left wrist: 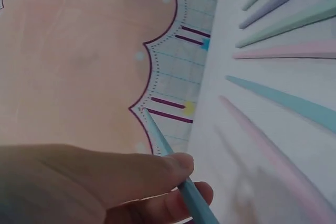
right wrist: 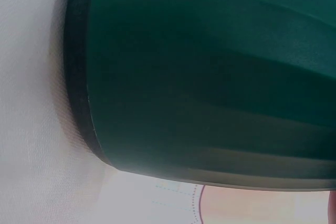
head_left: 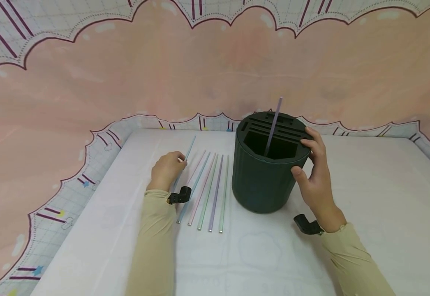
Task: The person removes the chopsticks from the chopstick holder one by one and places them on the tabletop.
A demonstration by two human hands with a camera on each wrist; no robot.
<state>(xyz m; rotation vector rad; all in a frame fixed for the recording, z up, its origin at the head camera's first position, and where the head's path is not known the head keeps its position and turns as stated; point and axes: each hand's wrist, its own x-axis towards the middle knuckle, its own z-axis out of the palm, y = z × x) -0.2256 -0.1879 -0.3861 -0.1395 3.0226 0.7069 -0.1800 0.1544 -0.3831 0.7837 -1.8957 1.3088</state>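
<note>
My left hand (head_left: 167, 168) pinches a light blue pencil (head_left: 190, 149) between thumb and fingers, at the left end of a row of pencils. The left wrist view shows this blue pencil (left wrist: 195, 201) slanting through the fingertips. A dark green pen holder (head_left: 263, 185) stands upright on the table, right of the row. One purple pencil (head_left: 273, 126) leans in its large front compartment. Its rim and right side are gripped by my right hand (head_left: 320, 185), fingers over the edge and thumb on the wall. Only the green wall (right wrist: 210, 77) fills the right wrist view; that hand is almost wholly hidden there.
Several pastel pencils lie side by side between left hand and holder, including a purple pencil (head_left: 216, 193) and a green pencil (head_left: 224, 193). Narrow slots (head_left: 274, 127) cross the holder's top. A white cloth (head_left: 259, 263) covers the table; a patterned pink curtain (head_left: 215, 74) hangs behind.
</note>
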